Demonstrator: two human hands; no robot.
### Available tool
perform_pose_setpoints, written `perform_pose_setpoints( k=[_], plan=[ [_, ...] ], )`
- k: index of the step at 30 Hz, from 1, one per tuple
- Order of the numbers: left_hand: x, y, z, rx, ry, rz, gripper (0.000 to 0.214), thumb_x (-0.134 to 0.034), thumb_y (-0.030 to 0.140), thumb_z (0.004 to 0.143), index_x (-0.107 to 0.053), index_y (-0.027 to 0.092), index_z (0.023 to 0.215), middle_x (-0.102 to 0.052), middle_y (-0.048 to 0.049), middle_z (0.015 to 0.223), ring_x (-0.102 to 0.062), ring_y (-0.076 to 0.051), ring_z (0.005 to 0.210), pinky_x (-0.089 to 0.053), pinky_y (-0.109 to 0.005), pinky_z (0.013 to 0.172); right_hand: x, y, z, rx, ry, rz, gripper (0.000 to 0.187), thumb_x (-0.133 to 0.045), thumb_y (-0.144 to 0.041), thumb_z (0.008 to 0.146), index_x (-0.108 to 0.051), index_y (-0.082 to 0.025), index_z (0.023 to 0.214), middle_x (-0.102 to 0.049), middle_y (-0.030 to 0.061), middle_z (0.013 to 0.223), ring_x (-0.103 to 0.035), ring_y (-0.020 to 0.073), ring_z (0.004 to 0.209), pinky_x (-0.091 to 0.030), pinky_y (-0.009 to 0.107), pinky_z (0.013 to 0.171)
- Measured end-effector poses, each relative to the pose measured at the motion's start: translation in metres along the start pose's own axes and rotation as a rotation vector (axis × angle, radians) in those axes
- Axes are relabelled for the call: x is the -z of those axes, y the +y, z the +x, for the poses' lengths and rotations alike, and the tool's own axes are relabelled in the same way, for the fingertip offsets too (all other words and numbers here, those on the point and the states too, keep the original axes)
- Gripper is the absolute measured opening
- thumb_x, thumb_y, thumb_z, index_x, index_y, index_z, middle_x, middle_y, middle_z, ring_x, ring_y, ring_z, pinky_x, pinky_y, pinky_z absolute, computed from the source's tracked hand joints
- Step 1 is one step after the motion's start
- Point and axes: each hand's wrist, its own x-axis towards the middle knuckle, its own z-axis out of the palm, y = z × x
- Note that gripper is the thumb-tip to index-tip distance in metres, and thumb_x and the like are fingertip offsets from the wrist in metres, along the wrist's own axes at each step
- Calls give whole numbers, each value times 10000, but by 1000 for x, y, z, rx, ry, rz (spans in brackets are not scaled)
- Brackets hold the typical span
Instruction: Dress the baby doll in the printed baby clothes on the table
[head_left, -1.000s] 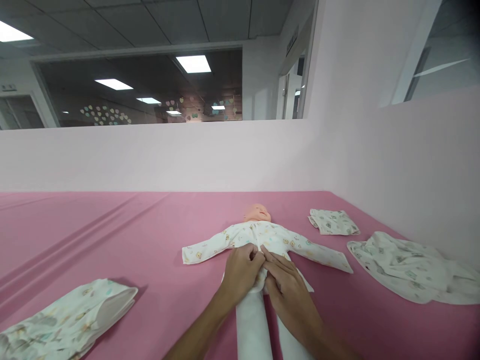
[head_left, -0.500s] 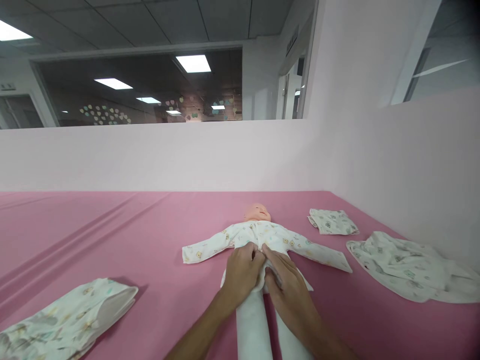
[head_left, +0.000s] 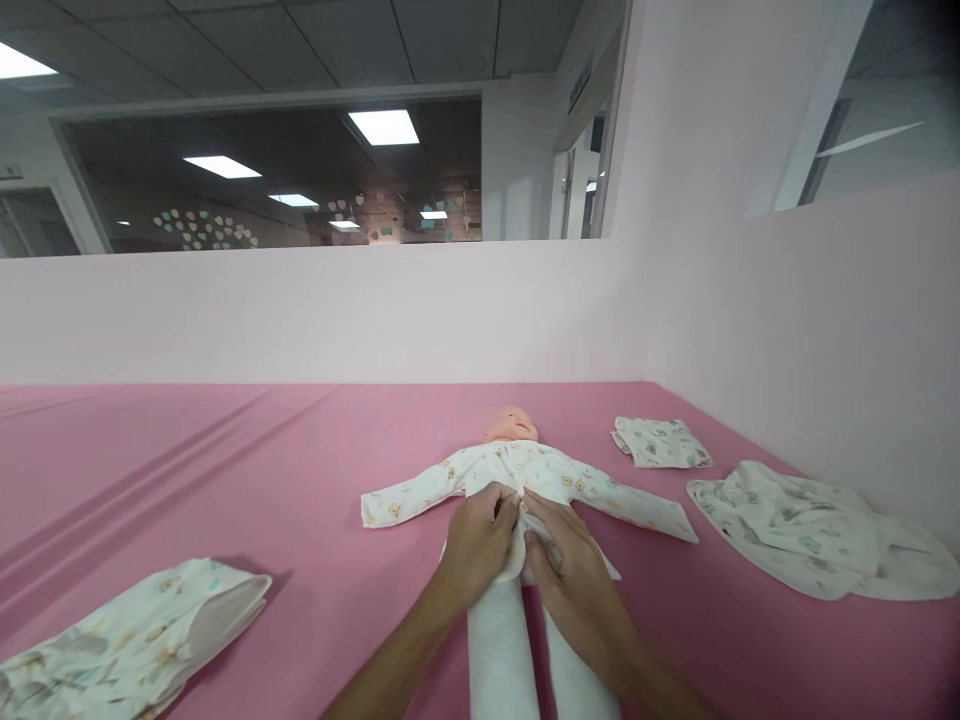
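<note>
One white wall (head_left: 300,310) stands at the back, and one pink surface (head_left: 262,480) spreads out before it. A single clothed doll (head_left: 517,465) lies on its back on that pink surface, right in front of the person and a little right of the middle of the view. Its long axis runs nearly straight away from the person: head toward the wall, two white trouser legs (head_left: 501,650) side by side toward the person, running off the lower edge. Its one patterned white top (head_left: 480,468) has two long sleeves (head_left: 412,500), stretched out to either side and slanting slightly back toward the person. Three loose cloths lie around it: a patterned garment (head_left: 127,640) at near left, cut off by the edge of view, a crumpled cloth (head_left: 817,535) at right, and a smaller folded cloth (head_left: 664,443) just beyond that one. Two hands work over the front of the top, fingertips close together. The left hand (head_left: 480,535) is curled, thumb and forefinger pinching the top's fabric; the right hand (head_left: 574,565) reaches to the same spot with longer, straighter fingers, and whether it grips cannot be told. Smallest is the doll's one head (head_left: 512,424), tilted slightly rightward.
</note>
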Motion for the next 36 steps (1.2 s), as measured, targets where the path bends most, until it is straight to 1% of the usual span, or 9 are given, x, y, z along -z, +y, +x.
perform_pose_setpoints(
  k=[3,7,14,19,23,26,29,32,36],
  plan=[
    [-1,0,-1,-16,20,-26,299,-383,408,929,-480,209,730,-537,39,701,-480,-128,679,-348,-242,625,0,0,0,-5,-20,-7,475,-377,-314,901,-503,-202,1345,-516,51,1396,-392,229,1349,-291,471,1159],
    [-2,1,-3,8,55,-49,188,-409,364,918,-526,228,861,-572,46,745,-519,-132,704,-369,-246,645,1,0,-2,-74,-19,6,482,-399,-341,896,-473,-248,1363,-499,20,1409,-381,232,1352,-336,478,1132],
    [-2,4,-6,-73,122,239,230,-362,266,914,-484,210,727,-560,13,746,-489,-152,719,-355,-272,654,1,2,0,-68,-19,-73,450,-418,-311,877,-520,-247,1311,-502,25,1389,-409,232,1318,-353,460,1114],
    [31,15,-26,-138,-175,254,166,-467,358,895,-577,238,930,-601,-10,983,-523,-182,911,-400,-285,787,4,18,3,-11,-30,-147,430,-431,-345,894,-542,-224,1291,-495,53,1400,-402,261,1320,-344,485,1102],
    [63,12,-51,-9,-293,261,287,-583,348,827,-546,273,1102,-578,-3,1116,-521,-191,1004,-403,-287,852,22,47,-2,85,-30,-152,346,-463,-342,887,-599,-227,1184,-565,67,1310,-475,251,1248,-396,443,1047],
    [70,-4,-60,66,-278,354,180,-435,374,913,-547,240,954,-591,-4,987,-540,-181,898,-401,-292,798,41,63,-7,77,-129,-120,270,-425,-370,911,-626,-227,1018,-653,56,1047,-606,206,968,-498,354,830],
    [63,-23,-61,39,-253,448,320,-284,405,968,-514,225,836,-594,-10,889,-535,-181,806,-378,-296,727,55,63,-7,27,-226,-152,260,-379,-346,920,-567,-222,790,-608,17,746,-558,167,666,-440,298,594],
    [53,-34,-52,-33,-218,565,347,-228,352,978,-482,224,779,-604,-24,852,-529,-186,757,-340,-304,677,61,53,3,30,-202,-225,246,-355,-266,900,-482,-223,694,-573,21,692,-518,178,645,-378,309,589],
    [49,-32,-24,0,-47,702,291,-244,246,959,-432,224,738,-607,-16,789,-519,-185,689,-287,-305,614,59,46,34,38,-117,-259,241,-334,-246,901,-483,-221,712,-586,18,724,-519,182,686,-351,303,622]
  ],
)
